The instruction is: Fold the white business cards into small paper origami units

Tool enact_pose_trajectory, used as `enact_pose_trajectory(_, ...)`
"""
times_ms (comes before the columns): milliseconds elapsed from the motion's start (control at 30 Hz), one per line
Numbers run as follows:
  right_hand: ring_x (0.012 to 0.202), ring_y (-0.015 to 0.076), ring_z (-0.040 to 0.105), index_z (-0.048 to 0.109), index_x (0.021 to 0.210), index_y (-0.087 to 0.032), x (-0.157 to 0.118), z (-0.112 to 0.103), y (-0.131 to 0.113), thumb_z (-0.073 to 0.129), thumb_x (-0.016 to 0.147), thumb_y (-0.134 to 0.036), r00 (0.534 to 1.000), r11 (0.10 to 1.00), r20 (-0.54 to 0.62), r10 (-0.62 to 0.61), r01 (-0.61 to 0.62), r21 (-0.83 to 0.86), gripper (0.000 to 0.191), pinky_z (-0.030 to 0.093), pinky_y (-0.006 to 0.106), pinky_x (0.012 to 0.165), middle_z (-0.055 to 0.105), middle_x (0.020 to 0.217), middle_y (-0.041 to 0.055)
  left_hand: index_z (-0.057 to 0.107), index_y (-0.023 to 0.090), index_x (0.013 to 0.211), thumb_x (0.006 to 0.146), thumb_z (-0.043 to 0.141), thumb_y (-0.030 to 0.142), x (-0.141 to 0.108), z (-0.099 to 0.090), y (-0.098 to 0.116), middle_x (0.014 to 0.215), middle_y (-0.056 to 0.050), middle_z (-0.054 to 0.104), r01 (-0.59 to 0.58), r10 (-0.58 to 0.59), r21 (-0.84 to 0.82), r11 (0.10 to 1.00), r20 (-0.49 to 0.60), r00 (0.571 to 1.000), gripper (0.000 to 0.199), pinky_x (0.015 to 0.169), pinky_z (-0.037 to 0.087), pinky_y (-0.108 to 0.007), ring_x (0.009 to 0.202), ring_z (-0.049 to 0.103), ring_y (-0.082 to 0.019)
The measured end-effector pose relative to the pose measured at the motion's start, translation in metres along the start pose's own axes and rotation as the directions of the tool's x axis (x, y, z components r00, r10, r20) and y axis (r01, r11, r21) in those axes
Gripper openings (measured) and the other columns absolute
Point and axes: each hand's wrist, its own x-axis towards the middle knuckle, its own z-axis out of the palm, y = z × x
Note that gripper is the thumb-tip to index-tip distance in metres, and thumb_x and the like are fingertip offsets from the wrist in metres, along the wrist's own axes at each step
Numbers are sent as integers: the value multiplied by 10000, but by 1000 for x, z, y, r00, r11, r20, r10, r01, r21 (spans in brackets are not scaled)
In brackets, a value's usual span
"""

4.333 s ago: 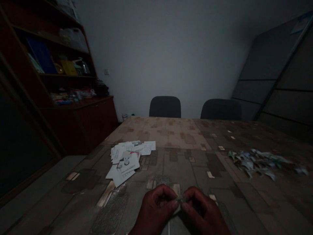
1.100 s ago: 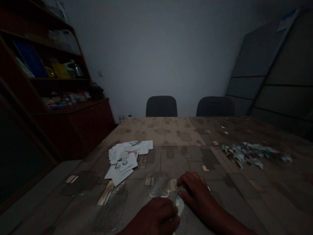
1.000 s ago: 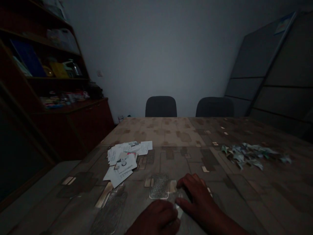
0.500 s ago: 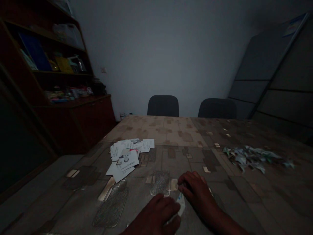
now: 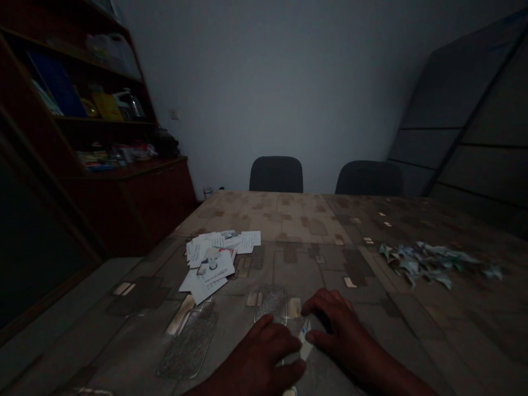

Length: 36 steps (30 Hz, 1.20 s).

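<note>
A small folded piece of paper (image 5: 306, 347), white with a bit of blue print, is on the table between my hands. My left hand (image 5: 266, 355) has its fingertips and thumb closed at the paper's left edge. On the other side is my right hand (image 5: 340, 324), its fingers curved and spaced from the thumb. The right thumb tip touches or nearly touches the paper's right edge. Dim light hides the exact finger contact.
The table (image 5: 289, 264) has a patterned cloth. Flat printed cards or papers (image 5: 216, 267) lie in a pile at left. Crumpled or folded paper pieces (image 5: 433, 261) are heaped at right. Two dark chairs (image 5: 276, 175) stand behind the table, and a shelf cabinet (image 5: 152, 192) stands at left.
My right hand has opened a little, its thumb moving away from its fingers and down beside the paper. My left hand stays at the paper's left edge. The view has shifted slightly.
</note>
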Motion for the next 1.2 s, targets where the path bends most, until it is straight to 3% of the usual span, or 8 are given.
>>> enact_pose_trajectory(500, 919, 194, 524, 566, 820, -196, -4, 1, 4, 641, 663, 27, 975, 975, 39, -220, 221, -3, 283, 347, 316, 828, 594, 900, -6, 590, 233, 984, 925, 503, 213, -10, 16, -12, 920, -33, 663, -15, 3, -101, 995, -118, 993, 107, 1008, 376, -412, 837, 609, -166)
enact_pose_trajectory(700, 807, 177, 536, 553, 733, -184, -2, -1, -4, 612, 706, -3, 986, 984, -5, -168, 168, 56, 192, 357, 300, 756, 581, 779, -14, 601, 234, 1131, 849, 528, 131, -8, -4, -16, 1005, -74, 696, 107, -123, -389, 915, -16, 992, 309, 963, 422, -382, 919, 639, -211)
enact_pose_trajectory(767, 778, 182, 533, 538, 716, -184, -2, -2, -9, 592, 740, -52, 990, 982, -48, -129, 135, 135, 145, 367, 288, 705, 559, 766, -3, 618, 244, 1144, 828, 581, 163, -4, -13, -12, 1054, -86, 693, 292, -362, -547, 785, -21, 932, 328, 861, 477, -332, 965, 633, -234)
enact_pose_trajectory(833, 757, 189, 529, 519, 709, -191, -3, -2, -14, 570, 774, -123, 987, 965, -113, -114, 137, 224, 106, 370, 283, 665, 542, 755, 4, 644, 227, 1096, 761, 680, 186, 3, -17, -7, 1038, -86, 694, 519, -639, -690, 504, 106, 762, 339, 834, 483, -323, 980, 631, -249)
enact_pose_trajectory(900, 732, 187, 521, 502, 715, -201, -3, 0, -18, 547, 790, -175, 976, 943, -174, -129, 175, 282, 92, 370, 279, 646, 536, 746, 3, 644, 182, 953, 700, 699, 196, 12, -16, -3, 833, -50, 684, 521, -745, -837, 167, 239, 623, 259, 679, 485, -276, 761, 635, -194)
enact_pose_trajectory(967, 709, 178, 510, 485, 714, -210, -5, 3, -20, 537, 792, -196, 967, 931, -217, -131, 195, 309, 94, 369, 273, 638, 528, 737, -4, 612, 163, 855, 626, 743, 217, 21, -12, -1, 718, -11, 642, 455, -766, -891, -19, 305, 566, 270, 600, 436, -237, 645, 583, -147)
enact_pose_trajectory(1067, 681, 167, 504, 481, 709, -216, -7, 7, -24, 538, 810, -248, 971, 921, -218, -99, 173, 349, 120, 370, 264, 627, 512, 710, -16, 595, 151, 748, 600, 747, 249, 33, -12, 2, 611, 19, 588, 433, -764, -899, -66, 325, 557, 234, 560, 386, -226, 561, 507, -114)
enact_pose_trajectory(1200, 633, 157, 478, 515, 768, -221, -10, 10, -28, 569, 801, -385, 975, 869, -221, 20, 92, 485, 176, 358, 254, 587, 475, 658, -38, 618, 141, 669, 681, 659, 244, 44, -23, 8, 594, 13, 559, 528, -787, -843, 106, 253, 562, 111, 567, 372, -238, 581, 502, -130)
